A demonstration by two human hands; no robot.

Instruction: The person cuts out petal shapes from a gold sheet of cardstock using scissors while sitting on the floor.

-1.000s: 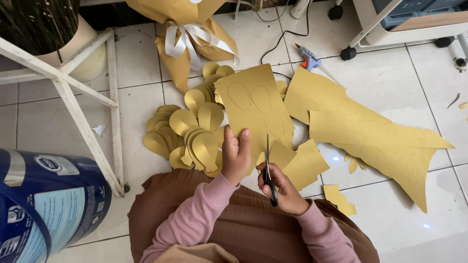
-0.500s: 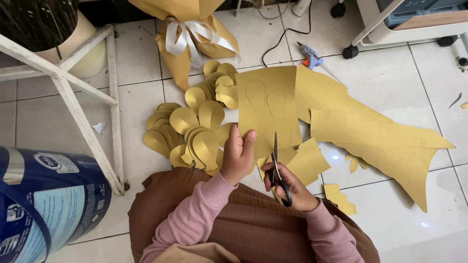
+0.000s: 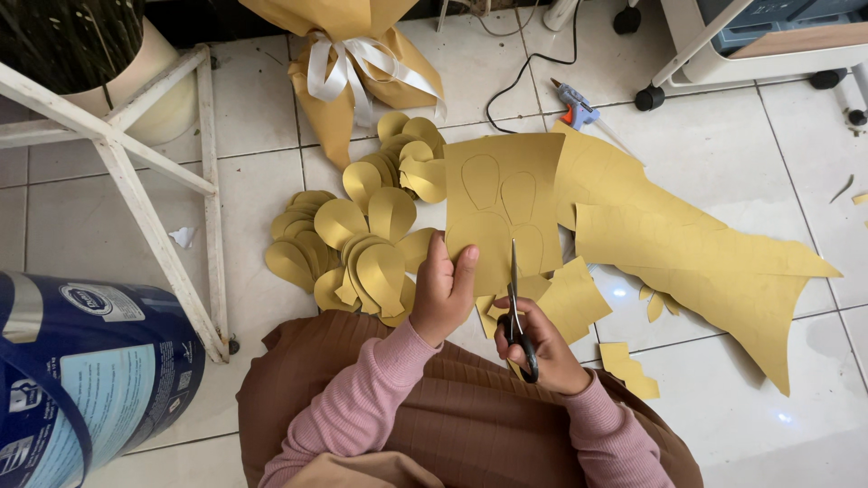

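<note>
Over the glossy tiled floor [image 3: 750, 117], the left hand [image 3: 443, 291] pinched a stiff gold sheet [image 3: 503, 210] pencilled with petal outlines; the right hand [image 3: 541, 345] gripped scissors [image 3: 517, 307] cutting it.

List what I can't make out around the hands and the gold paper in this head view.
- Right hand fingers: curled round the scissors, handle loops hidden.
- Gold paper sheet: lower left corner covered by the left hand.
- Cut petals: stacked, so no count possible.
- Blue bucket: cut off by the left edge.
- Wrapped bundle: top cropped.
</note>
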